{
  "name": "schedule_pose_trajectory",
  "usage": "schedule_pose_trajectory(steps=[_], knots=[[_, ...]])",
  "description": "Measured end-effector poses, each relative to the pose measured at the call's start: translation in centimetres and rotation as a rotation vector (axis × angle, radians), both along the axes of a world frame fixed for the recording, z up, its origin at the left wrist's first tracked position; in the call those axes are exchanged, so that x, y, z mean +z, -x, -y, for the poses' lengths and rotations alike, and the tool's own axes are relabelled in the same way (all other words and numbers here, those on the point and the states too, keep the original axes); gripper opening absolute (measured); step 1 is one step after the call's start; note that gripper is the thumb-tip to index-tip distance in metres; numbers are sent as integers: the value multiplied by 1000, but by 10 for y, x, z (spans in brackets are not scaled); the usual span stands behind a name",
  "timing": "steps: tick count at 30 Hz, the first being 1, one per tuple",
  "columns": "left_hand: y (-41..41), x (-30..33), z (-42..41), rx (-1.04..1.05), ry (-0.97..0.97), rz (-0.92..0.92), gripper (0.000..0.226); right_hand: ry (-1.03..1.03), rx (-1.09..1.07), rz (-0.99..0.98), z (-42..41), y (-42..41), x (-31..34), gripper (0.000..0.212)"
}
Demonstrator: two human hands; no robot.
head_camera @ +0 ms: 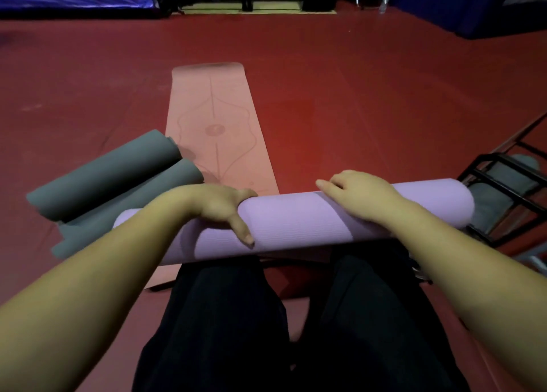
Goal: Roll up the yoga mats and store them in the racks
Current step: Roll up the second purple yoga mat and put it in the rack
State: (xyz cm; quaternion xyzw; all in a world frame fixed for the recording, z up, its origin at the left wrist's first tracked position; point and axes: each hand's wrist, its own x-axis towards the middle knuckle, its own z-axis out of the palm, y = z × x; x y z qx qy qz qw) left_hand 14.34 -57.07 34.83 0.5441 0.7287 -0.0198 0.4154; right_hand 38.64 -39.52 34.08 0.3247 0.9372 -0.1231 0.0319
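A rolled purple yoga mat (296,223) lies crosswise in front of my knees. My left hand (223,206) grips its left part, fingers curled over the far side and thumb on top. My right hand (355,193) rests on top of its right part, fingers over the roll. A pink mat (213,119) lies flat and unrolled on the red floor beyond it. A grey mat (112,181) sits loosely rolled in two curls at the left. A black metal rack (503,190) stands at the right, just past the purple roll's end, with a grey mat inside it.
Red floor (355,95) stretches all around. Blue padded barriers (473,4) stand at the far right and far left. Dark equipment on wheels sits at the far back centre. My legs in black trousers (266,332) are below the purple roll.
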Motion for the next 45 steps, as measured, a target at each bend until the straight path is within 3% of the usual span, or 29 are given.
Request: schedule_pose_trajectory(steps=[5, 9, 11, 14, 19, 23, 25, 29, 35, 42, 45], knots=[[6, 5, -27, 80, 154, 190, 75, -220, -51, 51, 7, 0, -16, 68], [13, -6, -21, 149, 10, 233, 76, -150, -111, 53, -2, 10, -19, 68], [12, -5, -13, 117, -122, 141, 79, -126, -122, 49, -5, 13, -21, 67], [7, -8, 3, 51, -387, -151, 91, -94, -119, 68, -8, 19, -21, 69], [-24, -52, 45, 108, -835, -591, 79, 48, -88, 211, -22, 36, -14, 80], [-44, -77, 54, -38, -673, -848, 119, 193, -140, 286, -29, 47, -8, 83], [-43, -77, 45, -19, -576, -896, 128, 258, -167, 296, -30, 52, -4, 81], [-43, -75, 33, -3, -517, -932, 117, 323, -201, 294, -28, 56, 1, 78], [-37, -67, 38, -59, -619, -974, 102, 314, -192, 265, -21, 51, 10, 75], [-48, -46, 52, -60, -684, -975, 98, 303, -149, 307, -12, 39, 25, 70], [-60, -31, 63, -90, -736, -965, 99, 332, -117, 348, -7, 29, 31, 57]])
